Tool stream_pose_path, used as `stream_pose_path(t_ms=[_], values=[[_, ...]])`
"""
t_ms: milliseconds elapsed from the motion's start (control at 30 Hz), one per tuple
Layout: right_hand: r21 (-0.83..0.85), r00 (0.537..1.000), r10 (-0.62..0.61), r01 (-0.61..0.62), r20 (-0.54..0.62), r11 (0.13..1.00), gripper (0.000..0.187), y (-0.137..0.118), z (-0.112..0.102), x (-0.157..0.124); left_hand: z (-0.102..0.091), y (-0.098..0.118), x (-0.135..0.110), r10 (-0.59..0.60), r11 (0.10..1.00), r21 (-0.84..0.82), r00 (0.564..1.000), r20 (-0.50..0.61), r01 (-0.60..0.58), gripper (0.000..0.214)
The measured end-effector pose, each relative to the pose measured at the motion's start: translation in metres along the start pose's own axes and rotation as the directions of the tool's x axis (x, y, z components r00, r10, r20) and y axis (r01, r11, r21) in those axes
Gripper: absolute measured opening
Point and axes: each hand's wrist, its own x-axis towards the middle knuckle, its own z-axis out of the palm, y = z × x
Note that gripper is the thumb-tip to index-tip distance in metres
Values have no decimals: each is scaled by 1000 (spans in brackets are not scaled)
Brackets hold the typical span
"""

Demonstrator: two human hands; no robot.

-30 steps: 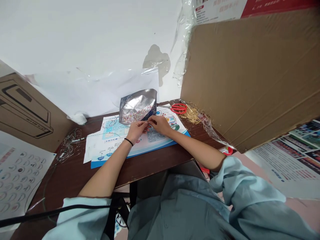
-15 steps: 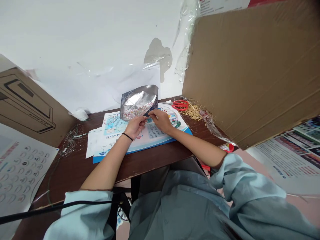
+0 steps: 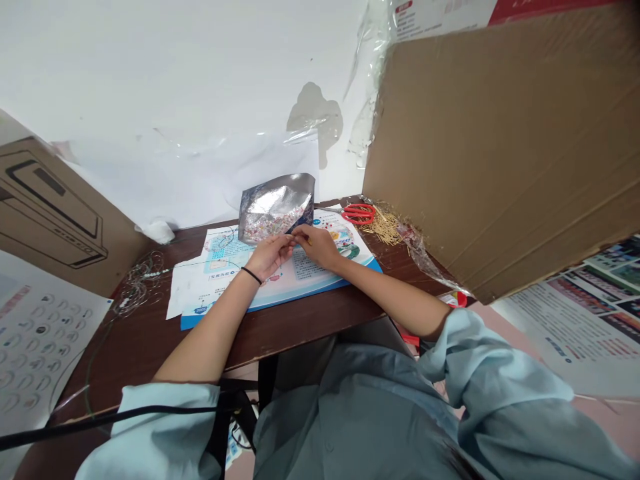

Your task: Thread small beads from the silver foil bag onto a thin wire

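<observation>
My left hand and my right hand meet fingertip to fingertip over a blue-and-white printed sheet on the dark wooden table. Both hands are pinched shut on something too small to make out. Just behind them stands an open silver foil bag filled with small pale beads. A black band circles my left wrist. A thin clear line runs from the sheet toward a tangle of beaded wire at the left.
Red-handled scissors and a pile of thin gold pins lie at the back right beside crumpled plastic. A large cardboard sheet walls the right side. A cardboard box and a printed sheet stand at the left.
Both hands have stayed together in front of the foil bag, with only small finger shifts. The view has wobbled slightly.
</observation>
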Motion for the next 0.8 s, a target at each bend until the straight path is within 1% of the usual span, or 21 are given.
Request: stream_pose_path(t_ms=[133,233,300,467,600,700,800], values=[[-17,999,16,-16,-33,1000,13,-1,0,0,0,0,0,17,1000,-4,1000,23,-17,8],[-32,1000,7,-8,-23,999,12,-1,-1,0,1,0,0,-1,1000,-8,1000,27,1,13],[-46,1000,2,-3,-18,999,12,0,0,0,1,0,0,-2,1000,-13,1000,9,2,15],[-52,1000,-17,17,-10,998,16,4,1,0,0,-3,1,24,999,-36,999,-25,-25,7],[-36,1000,-18,18,-12,999,17,4,1,0,0,-4,1,18,999,-41,999,-38,-20,6],[-19,1000,1,-1,-13,1000,17,4,1,-1,0,-3,0,35,999,-15,999,-24,-36,5],[-14,1000,15,-15,-25,1000,18,4,1,-1,-1,-3,-1,62,998,8,998,12,-62,14]])
